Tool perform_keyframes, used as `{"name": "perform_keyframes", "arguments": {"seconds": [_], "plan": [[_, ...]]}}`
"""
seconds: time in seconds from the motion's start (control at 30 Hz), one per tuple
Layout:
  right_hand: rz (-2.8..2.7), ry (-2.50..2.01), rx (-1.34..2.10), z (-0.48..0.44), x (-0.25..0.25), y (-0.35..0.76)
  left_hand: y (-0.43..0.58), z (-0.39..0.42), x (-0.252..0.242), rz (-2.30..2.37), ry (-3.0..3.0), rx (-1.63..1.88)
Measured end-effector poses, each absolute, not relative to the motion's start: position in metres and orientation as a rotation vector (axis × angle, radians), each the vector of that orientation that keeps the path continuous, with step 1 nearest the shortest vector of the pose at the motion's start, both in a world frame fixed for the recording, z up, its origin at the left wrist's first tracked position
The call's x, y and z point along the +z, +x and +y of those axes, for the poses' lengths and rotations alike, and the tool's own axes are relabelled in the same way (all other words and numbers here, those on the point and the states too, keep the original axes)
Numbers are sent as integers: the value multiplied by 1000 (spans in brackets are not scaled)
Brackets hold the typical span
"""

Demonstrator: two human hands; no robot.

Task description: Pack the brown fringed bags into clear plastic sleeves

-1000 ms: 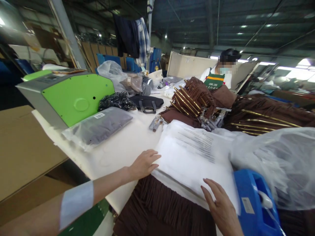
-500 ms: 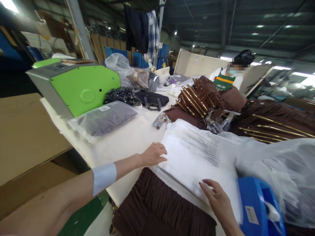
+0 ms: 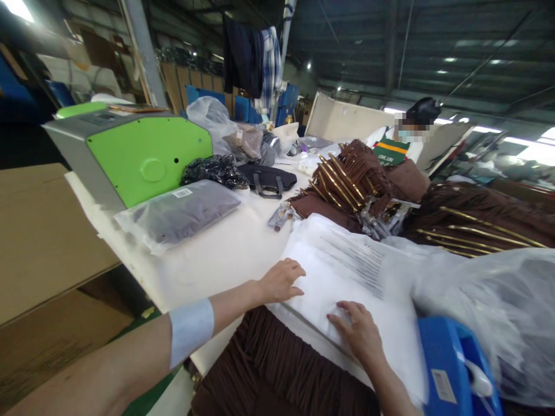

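Note:
A stack of white plastic bags (image 3: 347, 277) with printed lines of text lies on the table in front of me. My left hand (image 3: 282, 281) is at the stack's left edge, fingers apart and bent, with nothing seen in them. Over its near edge is my right hand (image 3: 358, 329), thumb and fingers spread at the top bag; whether the fingertips press on it I cannot tell. Close to my body, below both hands, lies a brown fringed bag (image 3: 281, 370), partly cut off by the frame's lower edge.
A green and grey machine (image 3: 147, 159) stands at the left, a packed bag (image 3: 182, 214) before it. Brown fringed bags with gold strips (image 3: 347, 179) are heaped behind the stack. A blue plastic container (image 3: 455, 364) is at the right. A co-worker (image 3: 401, 136) is beyond.
My right hand has moved left and farther over the white bags, nearer my left hand. My left hand has shifted slightly right onto the stack's edge.

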State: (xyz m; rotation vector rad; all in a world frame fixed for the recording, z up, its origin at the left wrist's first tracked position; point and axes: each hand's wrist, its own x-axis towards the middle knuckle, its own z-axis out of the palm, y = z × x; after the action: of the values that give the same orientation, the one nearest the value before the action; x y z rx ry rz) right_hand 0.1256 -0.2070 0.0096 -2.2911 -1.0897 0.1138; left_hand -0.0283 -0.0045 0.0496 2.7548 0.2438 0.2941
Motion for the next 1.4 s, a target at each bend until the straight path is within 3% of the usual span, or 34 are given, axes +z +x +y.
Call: {"name": "perform_keyframes", "arguments": {"seconds": [0.27, 0.57, 0.87, 1.13, 1.4], "plan": [[-1049, -2414, 355, -190, 11, 134, 1, 5, 39, 249, 2820, 83], [-920, -2288, 767, -181, 30, 153, 9, -27, 48, 42, 2946, 137], [-871, -2209, 839, -183, 39, 155, 18, -44, 40, -212, 3122, 128], [-993, -2270, 637, -189, 44, 147, 34, -40, 43, 21, 3186, 85], [-1222, -2602, -163, -220, 36, 129, 33, -34, 47, 53, 3207, 145]]}}
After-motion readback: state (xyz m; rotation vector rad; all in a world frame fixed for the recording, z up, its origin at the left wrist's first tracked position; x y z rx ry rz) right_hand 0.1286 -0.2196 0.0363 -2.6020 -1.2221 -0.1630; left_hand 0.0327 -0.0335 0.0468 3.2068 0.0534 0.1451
